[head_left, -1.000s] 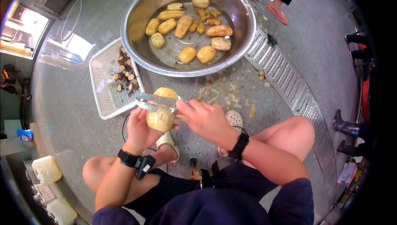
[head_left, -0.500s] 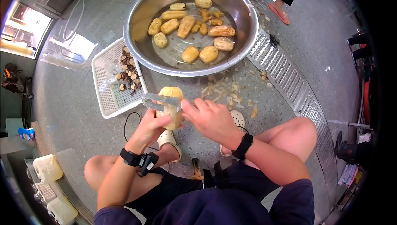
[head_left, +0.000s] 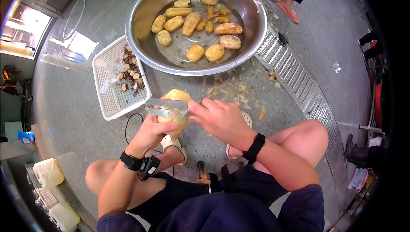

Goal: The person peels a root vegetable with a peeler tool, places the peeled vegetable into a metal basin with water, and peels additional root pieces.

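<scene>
My left hand [head_left: 153,127] is closed round a pale, peeled lotus root segment [head_left: 174,121], held up between my knees. In my right hand [head_left: 220,119] is a wide, flat-bladed peeler [head_left: 164,106] with a slot in its blade. That blade lies across the upper part of the lotus root and points left. My right fingers hide its handle. In front of me a large steel basin [head_left: 194,70] holds several lotus root segments [head_left: 214,53] and some knobbly ginger pieces [head_left: 209,26] in shallow water.
Left of the basin stands a white plastic basket [head_left: 102,89] with brown-and-tan cut pieces [head_left: 131,76] and clear plastic. Peel scraps [head_left: 241,95] litter the wet floor. A metal drain grate [head_left: 294,76] curves along the right. Another person's foot in a sandal [head_left: 288,12] is beyond the basin.
The peeler has shifted slightly down the lotus root, and the root is turned a little in my left hand. Another person's hand has come into view at the top.
</scene>
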Available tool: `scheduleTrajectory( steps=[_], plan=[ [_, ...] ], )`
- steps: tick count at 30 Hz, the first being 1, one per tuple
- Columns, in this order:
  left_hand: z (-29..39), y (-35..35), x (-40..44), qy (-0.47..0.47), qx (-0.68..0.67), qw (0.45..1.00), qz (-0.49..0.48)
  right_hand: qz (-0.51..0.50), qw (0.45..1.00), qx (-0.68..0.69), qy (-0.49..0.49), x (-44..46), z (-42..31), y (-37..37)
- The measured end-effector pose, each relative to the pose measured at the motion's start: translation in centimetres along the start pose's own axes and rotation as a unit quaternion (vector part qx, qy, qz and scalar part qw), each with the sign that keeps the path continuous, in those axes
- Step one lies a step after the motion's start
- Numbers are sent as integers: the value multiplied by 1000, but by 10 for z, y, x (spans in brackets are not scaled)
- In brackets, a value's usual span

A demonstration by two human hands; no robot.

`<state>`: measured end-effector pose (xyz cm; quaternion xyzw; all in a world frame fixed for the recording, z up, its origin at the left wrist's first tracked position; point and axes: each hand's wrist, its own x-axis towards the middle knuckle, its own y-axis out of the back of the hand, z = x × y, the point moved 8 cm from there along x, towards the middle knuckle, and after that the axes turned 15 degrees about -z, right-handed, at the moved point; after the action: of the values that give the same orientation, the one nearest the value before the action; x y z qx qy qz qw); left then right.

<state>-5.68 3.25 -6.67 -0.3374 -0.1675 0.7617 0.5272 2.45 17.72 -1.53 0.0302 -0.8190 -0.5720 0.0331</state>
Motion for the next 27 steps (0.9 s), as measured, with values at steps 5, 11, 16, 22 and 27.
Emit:
scheduleTrajectory(
  steps=[5, 11, 16, 22, 27],
  plan=[
    [0, 3, -3, 2, 17, 1000, 26, 22, 999, 41, -13, 2, 12, 0],
    [0, 7, -5, 12, 18, 999, 29, -5, 997, 70, -25, 4, 11, -2],
    [-6, 10, -7, 25, 12, 999, 39, -13, 997, 74, -21, 3, 12, -8],
    [-4, -4, -25, -4, 51, 998, 36, -73, 952, 127, -268, -2, 109, -11],
    [6, -14, -15, -11, 53, 998, 14, 14, 934, 310, -176, 9, 69, -2]
  ],
)
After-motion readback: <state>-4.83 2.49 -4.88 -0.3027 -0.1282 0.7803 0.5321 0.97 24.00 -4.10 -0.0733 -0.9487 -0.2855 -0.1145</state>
